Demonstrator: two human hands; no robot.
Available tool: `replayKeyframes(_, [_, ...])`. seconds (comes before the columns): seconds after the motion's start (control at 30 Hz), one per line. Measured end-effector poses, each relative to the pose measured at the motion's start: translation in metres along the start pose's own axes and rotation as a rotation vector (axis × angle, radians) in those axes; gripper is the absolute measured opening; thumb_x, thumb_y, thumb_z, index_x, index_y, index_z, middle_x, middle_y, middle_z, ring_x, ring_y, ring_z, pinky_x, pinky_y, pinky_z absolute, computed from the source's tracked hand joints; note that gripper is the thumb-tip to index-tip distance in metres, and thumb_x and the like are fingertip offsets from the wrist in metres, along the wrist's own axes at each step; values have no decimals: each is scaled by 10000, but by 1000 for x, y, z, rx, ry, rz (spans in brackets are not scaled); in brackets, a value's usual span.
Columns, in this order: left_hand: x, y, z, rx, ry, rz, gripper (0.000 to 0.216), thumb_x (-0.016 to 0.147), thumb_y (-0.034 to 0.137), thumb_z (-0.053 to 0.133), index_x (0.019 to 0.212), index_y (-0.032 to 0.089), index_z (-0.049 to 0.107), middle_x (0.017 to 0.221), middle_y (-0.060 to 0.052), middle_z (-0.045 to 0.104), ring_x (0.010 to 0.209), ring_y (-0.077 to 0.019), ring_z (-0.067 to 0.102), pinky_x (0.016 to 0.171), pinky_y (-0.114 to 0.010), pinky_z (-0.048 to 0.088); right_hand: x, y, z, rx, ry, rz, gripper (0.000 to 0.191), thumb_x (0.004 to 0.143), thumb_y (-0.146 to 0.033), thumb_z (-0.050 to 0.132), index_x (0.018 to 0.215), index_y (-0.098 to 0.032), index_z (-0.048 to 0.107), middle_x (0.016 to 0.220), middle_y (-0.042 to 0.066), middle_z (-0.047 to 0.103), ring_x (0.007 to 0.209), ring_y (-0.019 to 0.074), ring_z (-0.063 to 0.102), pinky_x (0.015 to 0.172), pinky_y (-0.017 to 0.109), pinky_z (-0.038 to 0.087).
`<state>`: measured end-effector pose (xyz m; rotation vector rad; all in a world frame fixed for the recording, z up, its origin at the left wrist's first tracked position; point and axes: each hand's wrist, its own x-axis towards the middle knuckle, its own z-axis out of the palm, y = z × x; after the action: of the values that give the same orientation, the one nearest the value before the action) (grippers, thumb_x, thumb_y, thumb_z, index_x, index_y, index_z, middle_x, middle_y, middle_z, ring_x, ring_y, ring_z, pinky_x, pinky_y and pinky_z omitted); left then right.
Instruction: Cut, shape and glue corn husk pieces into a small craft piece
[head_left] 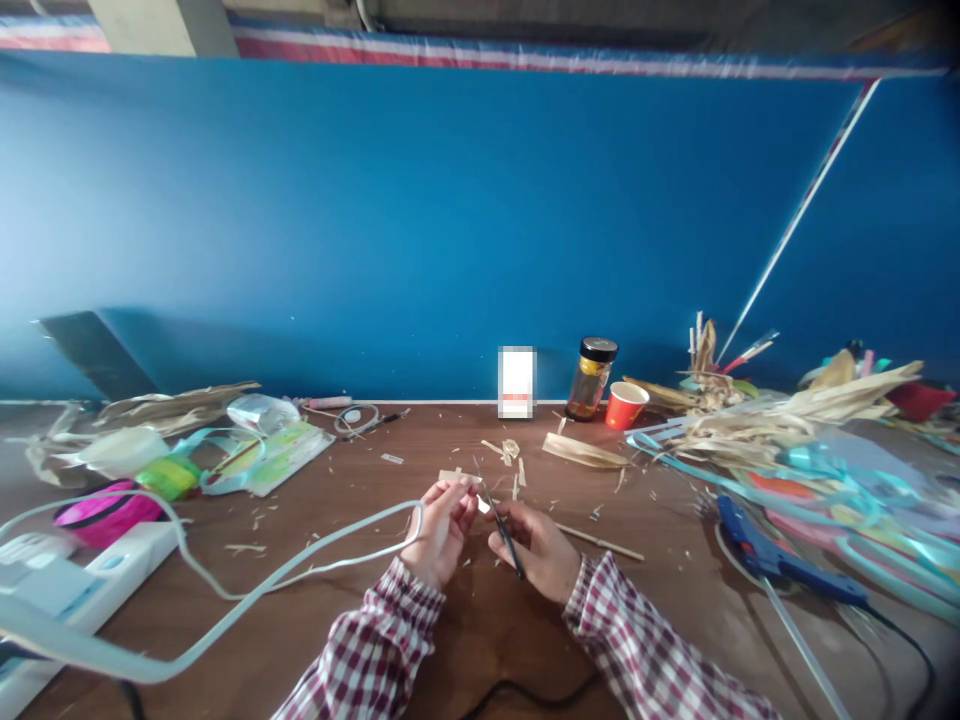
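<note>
Dark scissors [508, 545] sit in the right hand [541, 552]. Left of the scissors, the left hand [442, 530] pinches a pale scrap [450, 475], close to their tip. A neat snip likely needs the scrap held flat and slow cuts, away from skin.

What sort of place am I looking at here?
Probably a craft workspace: there's a glue gun at the right, dried leaves heaped beyond it, and scraps scattered on the table.
</note>
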<state>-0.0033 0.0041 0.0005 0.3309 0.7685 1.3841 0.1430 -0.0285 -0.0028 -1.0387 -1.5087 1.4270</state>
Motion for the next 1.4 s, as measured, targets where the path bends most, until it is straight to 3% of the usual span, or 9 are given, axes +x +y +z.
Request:
replayKeyframes(0.5, [-4,-2,2,107,-17,-8,92,730,91,663,671,123,601,642,-26,656,547,-86,632,534,-151,534,3,14,-1,105,4,11,340,711,-396,694,973,-201,597,619,-46,510,525,95,467,552,251,467])
replayKeyframes(1.4, [-5,-4,2,126,-18,-14,81,758,86,631,685,114,609,635,-31,650,535,-81,622,529,-148,532,2,4,0,81,13,30,376,687,-435,700,940,-178,591,606,-42,504,512,94,450,525,244,423])
